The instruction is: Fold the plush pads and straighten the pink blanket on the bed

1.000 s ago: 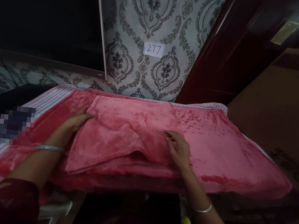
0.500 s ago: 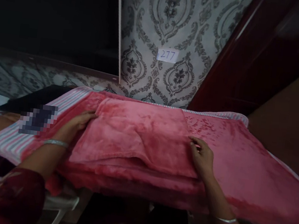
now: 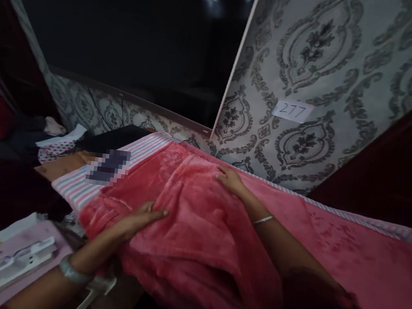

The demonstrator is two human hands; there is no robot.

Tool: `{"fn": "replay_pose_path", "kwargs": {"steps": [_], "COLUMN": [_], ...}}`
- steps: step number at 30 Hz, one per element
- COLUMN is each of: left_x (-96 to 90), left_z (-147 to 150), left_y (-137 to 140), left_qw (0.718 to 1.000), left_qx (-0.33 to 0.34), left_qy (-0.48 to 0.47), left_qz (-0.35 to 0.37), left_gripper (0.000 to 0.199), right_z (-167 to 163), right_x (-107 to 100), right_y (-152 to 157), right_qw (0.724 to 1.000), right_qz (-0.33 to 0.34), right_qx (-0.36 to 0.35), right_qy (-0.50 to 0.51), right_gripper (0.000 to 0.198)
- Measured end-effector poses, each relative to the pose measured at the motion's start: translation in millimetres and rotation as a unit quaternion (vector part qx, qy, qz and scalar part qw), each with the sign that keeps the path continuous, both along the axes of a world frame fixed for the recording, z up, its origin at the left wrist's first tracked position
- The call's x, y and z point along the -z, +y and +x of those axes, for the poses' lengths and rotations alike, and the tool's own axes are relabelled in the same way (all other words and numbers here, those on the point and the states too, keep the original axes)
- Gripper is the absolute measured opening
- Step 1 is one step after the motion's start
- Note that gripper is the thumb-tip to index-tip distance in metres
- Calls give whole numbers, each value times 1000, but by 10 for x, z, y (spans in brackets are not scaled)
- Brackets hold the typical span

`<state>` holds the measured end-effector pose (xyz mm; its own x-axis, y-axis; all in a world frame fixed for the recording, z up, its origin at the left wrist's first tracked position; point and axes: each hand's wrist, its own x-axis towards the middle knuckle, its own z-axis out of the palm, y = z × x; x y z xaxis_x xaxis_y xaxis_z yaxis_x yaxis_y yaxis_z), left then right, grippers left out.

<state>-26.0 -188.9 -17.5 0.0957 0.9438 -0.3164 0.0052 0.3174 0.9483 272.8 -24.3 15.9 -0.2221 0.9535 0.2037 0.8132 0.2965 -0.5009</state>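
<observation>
A folded pink plush cloth (image 3: 197,223) lies rumpled, with creases and a loose fold drooping toward me at the near side. My left hand (image 3: 143,219) is closed on its left edge, thumb on top and the other fingers partly hidden. At the far edge, my right hand (image 3: 231,180) has its fingers bent onto the same cloth. Under it spreads a larger pink plush cover (image 3: 358,263) with a striped border (image 3: 85,187). A blurred-out dark rectangular item (image 3: 108,167) rests on that border, left of my left hand.
A large dark screen (image 3: 140,41) is on the patterned wall (image 3: 318,38), beside a paper label reading 277 (image 3: 293,111). At lower left are a white power strip (image 3: 7,270) and a pink surface. Clothes and a brown board (image 3: 64,164) lie at left.
My view has turned left. My right hand has gone from the cloth's right side to its far edge. The cloth, flat and rectangular before, is now bunched and turned.
</observation>
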Motion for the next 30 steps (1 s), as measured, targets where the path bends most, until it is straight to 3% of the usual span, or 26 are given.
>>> {"fn": "replay_pose_path", "kwargs": {"steps": [3,7,11,14,18,21,25,30], "left_x": [26,74,42,-97,-420,-542,-380,-158], "left_z": [6,-7,-6,-72,-382,-678,-898,-958], "left_y": [-57,-115,-210,-214,62,414,705,683], "left_qw": [998,998,999,997,993,987,988,989], "left_qx": [54,57,44,42,14,-22,-48,-45], "left_qy": [-26,-39,7,60,116,148,138,132], "left_qz": [-5,-14,3,-18,25,53,55,42], "left_gripper": [70,73,61,54,52,58,69,77], "right_z": [-356,-628,-643,-557,-568,-731,-932,-794], "right_x": [30,115,158,72,-104,-89,150,298], "right_y": [392,766,993,1133,1346,1466,1486,1392], "right_qw": [999,997,995,997,996,992,994,997], "right_qz": [-18,-47,-62,-36,55,89,70,43], "right_qx": [-16,-12,-5,4,58,91,84,62], "right_qy": [-24,-56,-75,-70,-32,-12,-17,-21], "right_gripper": [47,42,22,6,18,25,23,40]}}
